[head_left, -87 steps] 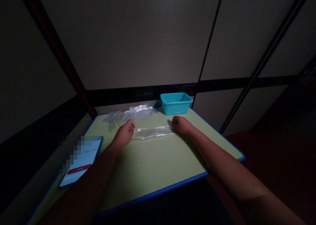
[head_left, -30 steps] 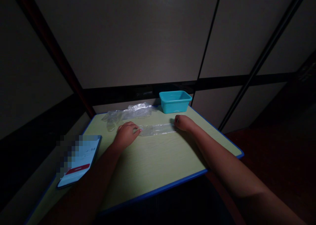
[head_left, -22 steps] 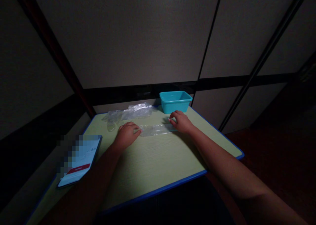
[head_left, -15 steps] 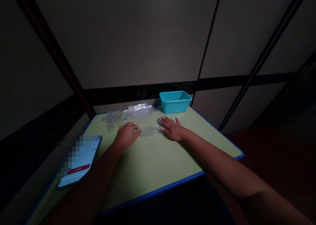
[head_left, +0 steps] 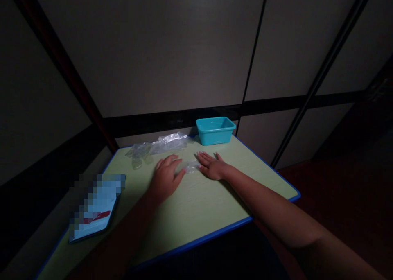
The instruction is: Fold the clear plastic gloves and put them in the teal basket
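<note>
A small piece of clear plastic, like a flattened bag (head_left: 192, 167), lies on the pale table (head_left: 196, 206) between my hands. Over its left end is my left hand (head_left: 167, 175), fingers apart and curved, with the thumb by the plastic; whether it touches is hard to tell. My right hand (head_left: 212, 166) lies flat with spread fingers across the right end, hiding that part. More crumpled clear plastic bags (head_left: 159, 145) lie behind my left hand.
A turquoise plastic basket (head_left: 216, 136) stands at the table's back edge. On the left lies a tablet or phone (head_left: 95, 208) with a lit screen, partly blurred. Wall panels (head_left: 172, 55) rise directly behind the table, which has a blue rim (head_left: 211, 235).
My left hand has moved right along the plastic, its fingers opening more, so less of the plastic shows. My right hand stays flat. The view has shifted slightly.
</note>
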`<state>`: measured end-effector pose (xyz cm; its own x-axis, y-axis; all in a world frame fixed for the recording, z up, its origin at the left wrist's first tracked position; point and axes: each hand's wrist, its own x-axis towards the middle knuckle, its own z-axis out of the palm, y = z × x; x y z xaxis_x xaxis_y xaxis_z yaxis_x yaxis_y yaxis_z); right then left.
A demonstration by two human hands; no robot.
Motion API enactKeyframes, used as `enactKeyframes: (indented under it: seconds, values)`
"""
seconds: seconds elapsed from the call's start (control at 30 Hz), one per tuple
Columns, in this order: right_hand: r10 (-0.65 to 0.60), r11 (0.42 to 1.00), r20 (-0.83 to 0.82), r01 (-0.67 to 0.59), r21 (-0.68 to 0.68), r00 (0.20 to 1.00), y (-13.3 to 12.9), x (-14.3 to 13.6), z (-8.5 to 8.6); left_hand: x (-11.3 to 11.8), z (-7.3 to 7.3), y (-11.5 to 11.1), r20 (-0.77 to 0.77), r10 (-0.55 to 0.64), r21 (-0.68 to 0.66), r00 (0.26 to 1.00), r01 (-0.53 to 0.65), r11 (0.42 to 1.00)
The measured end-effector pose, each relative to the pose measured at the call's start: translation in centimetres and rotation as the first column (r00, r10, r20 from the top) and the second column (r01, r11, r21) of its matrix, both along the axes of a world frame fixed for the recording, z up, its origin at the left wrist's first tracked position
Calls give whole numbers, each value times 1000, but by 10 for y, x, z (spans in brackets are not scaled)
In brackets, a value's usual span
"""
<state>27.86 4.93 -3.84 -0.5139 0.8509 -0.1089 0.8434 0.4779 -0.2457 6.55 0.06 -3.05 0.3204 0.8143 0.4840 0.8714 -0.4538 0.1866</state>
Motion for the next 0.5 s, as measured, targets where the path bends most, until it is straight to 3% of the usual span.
enactKeyframes:
  seconds: [0.1,0.23,0.5]
  values:
    - [-28,999,-61,26,-36,998,2,1,1,27,-5,-16,-133,-102,-159,986,80,984]
    - [-46,997,-110,38,-68,993,2,1,3,53,-9,-20,-248,-178,-383,952,73,921]
    - [-44,994,-114,32,-100,992,2,2,4,82,-7,-6,-211,-121,-405,970,26,914]
